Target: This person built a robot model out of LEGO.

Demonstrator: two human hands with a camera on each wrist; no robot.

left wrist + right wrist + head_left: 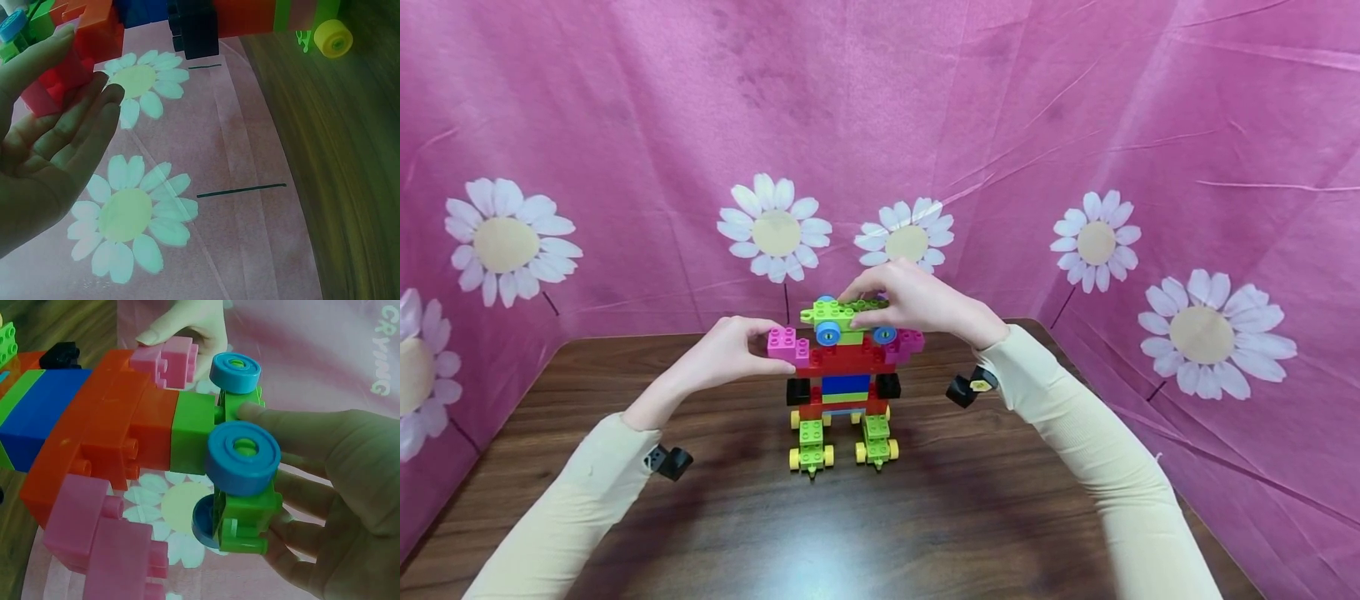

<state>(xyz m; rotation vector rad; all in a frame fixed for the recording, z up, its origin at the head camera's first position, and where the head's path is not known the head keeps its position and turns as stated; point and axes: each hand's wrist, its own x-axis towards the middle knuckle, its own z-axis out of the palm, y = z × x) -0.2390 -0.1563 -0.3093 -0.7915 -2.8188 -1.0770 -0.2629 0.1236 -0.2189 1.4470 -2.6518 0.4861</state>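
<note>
A figure built of toy building bricks stands upright, with red bricks (847, 362) and a blue brick (846, 385) in its body. My left hand (718, 354) holds the pink bricks (784, 342) at its left side, thumb on one face and fingers on the other. On top, my right hand (928, 304) grips a lime-green wheeled base (250, 509) with blue wheels. That base lies across a green brick (192, 432) above the red ones. More pink bricks (115, 550) stick out on the figure's right side.
Black bricks (798, 391) jut from both sides of the body. Two green wheeled bases (812, 433) with yellow wheels form the feet on the brown wooden table (737, 517). A pink cloth (662, 167) printed with daisies hangs behind and at both sides.
</note>
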